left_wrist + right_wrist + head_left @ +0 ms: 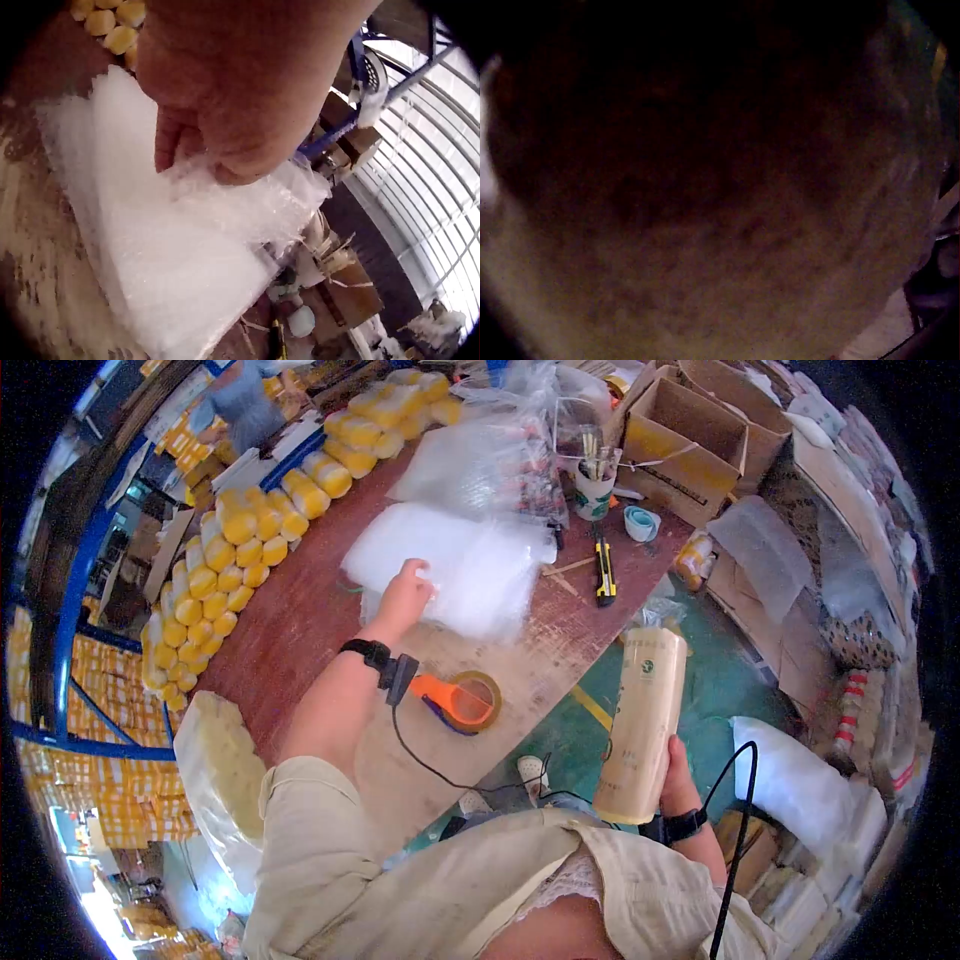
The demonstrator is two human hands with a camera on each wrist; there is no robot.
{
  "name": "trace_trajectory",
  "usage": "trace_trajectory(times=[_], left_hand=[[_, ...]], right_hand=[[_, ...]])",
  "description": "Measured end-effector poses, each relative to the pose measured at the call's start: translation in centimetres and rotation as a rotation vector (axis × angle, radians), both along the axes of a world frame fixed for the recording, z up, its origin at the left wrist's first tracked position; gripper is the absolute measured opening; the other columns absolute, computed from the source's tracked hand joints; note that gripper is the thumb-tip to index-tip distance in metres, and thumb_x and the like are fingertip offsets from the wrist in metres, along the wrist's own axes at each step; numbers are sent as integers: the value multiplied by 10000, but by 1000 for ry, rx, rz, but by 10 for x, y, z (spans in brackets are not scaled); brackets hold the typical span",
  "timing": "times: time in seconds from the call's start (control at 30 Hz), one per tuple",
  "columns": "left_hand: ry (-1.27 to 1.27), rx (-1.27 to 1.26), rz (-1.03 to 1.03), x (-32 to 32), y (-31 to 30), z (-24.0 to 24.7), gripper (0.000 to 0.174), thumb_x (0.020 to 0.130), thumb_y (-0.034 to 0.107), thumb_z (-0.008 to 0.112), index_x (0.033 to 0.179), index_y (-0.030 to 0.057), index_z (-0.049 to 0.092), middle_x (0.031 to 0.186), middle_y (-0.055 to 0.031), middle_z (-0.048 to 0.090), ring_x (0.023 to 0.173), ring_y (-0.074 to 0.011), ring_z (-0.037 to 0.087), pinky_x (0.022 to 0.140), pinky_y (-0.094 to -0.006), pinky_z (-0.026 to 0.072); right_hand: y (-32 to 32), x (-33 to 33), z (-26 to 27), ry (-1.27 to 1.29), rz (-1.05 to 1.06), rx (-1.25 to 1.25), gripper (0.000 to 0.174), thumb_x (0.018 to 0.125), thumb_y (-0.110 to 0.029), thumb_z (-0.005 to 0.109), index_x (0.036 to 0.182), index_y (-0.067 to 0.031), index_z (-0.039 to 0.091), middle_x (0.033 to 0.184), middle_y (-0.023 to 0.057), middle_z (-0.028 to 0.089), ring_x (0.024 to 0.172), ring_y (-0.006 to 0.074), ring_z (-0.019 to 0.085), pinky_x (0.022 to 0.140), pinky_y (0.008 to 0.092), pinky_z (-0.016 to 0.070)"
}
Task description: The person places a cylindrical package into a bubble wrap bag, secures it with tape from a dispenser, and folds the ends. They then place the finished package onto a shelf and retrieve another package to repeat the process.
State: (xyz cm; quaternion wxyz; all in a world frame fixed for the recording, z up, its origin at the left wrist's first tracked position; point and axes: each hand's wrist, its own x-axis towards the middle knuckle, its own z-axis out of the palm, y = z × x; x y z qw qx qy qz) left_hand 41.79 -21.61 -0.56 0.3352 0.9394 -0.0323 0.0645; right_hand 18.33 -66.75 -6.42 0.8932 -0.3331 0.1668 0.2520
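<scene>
My left hand [403,600] reaches over the pile of white translucent plastic sheets [465,575] on the table. In the left wrist view its curled fingers [166,142] pinch the top sheet [217,199], which crumples around them. Off the table's front edge, my right hand [679,778] grips a long tan printed package [643,710] from its right side. That package stands nearly upright, with clear wrap bunched at its top and a small green logo on its face. Its dark, close surface [727,262] fills most of the right wrist view.
A tape roll in an orange dispenser [462,702] lies near me on the table [400,760]. To the right are a yellow-black utility knife [605,570], a pale blue roll [641,523], a cup of tools [594,493] and a cardboard box [685,455]. Yellow-white packs [220,565] line the left edge.
</scene>
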Motion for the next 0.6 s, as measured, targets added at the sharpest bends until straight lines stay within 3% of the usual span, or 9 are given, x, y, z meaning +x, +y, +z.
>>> trace_trajectory(times=[0.03,0.13,0.23,0.43,0.53,0.6], left_hand=[[-17,-52,-25,-4,5,3,183,782,189,581,836,14,587,771,-171,607,712,-277,597,661,-375,456],[249,57,178,-14,2,30,198,793,196,586,795,-2,592,754,-156,613,713,-236,598,659,-339,453],[222,-147,306,-27,14,34,199,801,191,584,780,-6,605,734,-143,615,720,-212,595,659,-321,451],[-14,-13,279,-64,47,38,175,787,164,575,850,8,623,776,-132,630,742,-226,600,682,-320,460],[87,-101,274,-98,52,49,166,774,145,576,860,9,615,791,-142,631,761,-243,605,683,-325,464],[172,64,219,-124,62,50,168,759,138,589,872,16,613,786,-153,625,766,-256,606,677,-333,465]], right_hand=[[2,1,0,17,9,-3,666,805,-510,505,1232,-4,429,1162,150,541,1044,287,528,923,413,399],[10,8,10,5,15,-60,646,819,-496,493,1235,-5,426,1167,152,537,1050,284,524,927,404,396],[26,16,38,12,36,-177,639,826,-490,489,1238,-6,423,1172,152,533,1056,278,520,935,391,390],[44,38,36,-12,153,-67,632,826,-462,503,1239,8,412,1174,150,530,1045,265,528,925,370,403],[67,64,49,-280,380,9,657,802,-444,547,1243,20,400,1175,149,528,1034,253,540,905,355,425],[91,75,55,-276,463,-5,698,768,-440,590,1247,27,393,1169,146,532,1029,243,546,895,350,436]])
